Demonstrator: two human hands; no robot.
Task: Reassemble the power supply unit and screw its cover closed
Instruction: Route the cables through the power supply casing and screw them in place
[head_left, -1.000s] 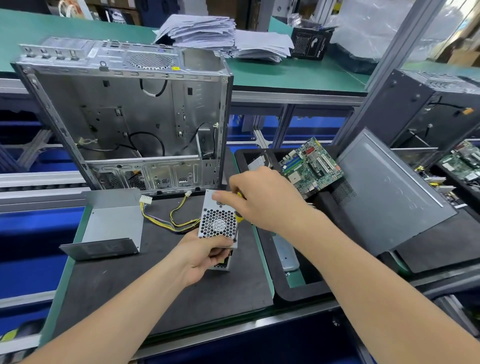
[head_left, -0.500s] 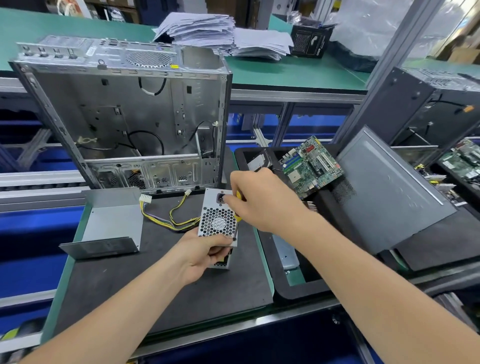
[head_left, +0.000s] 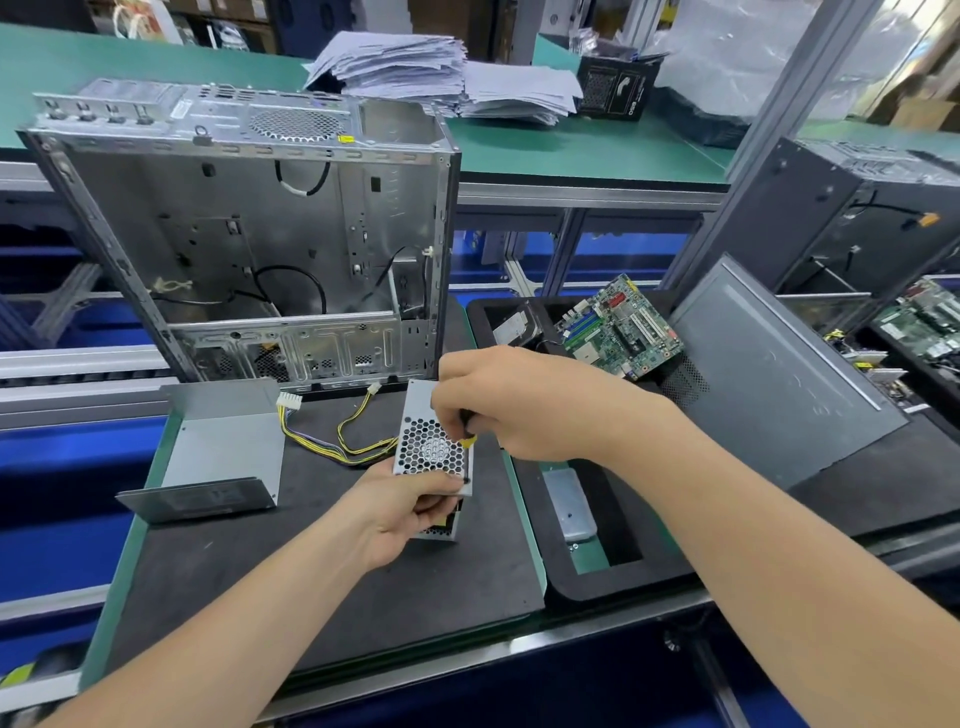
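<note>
1. The left hand (head_left: 410, 512) grips the power supply (head_left: 431, 452) from below, upright, near the desk's (head_left: 337, 587) right edge.
2. The right hand (head_left: 519, 405), fingers curled round a yellow-tipped screwdriver (head_left: 468, 439), works at the power supply's grilled face.
3. The grey cover (head_left: 223, 447) lies at the desk's left edge.

Open PC chassis (head_left: 249, 234) upright at rear, mobo (head_left: 621, 327) in black tray (head_left: 597, 587), side panel (head_left: 779, 374) beside, paper stacks (head_left: 441, 73) behind

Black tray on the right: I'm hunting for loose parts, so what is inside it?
A green motherboard leans at the far end beside a silvery drive, and a flat silver part lies on the near floor. The right hand and forearm hide the middle.
</note>
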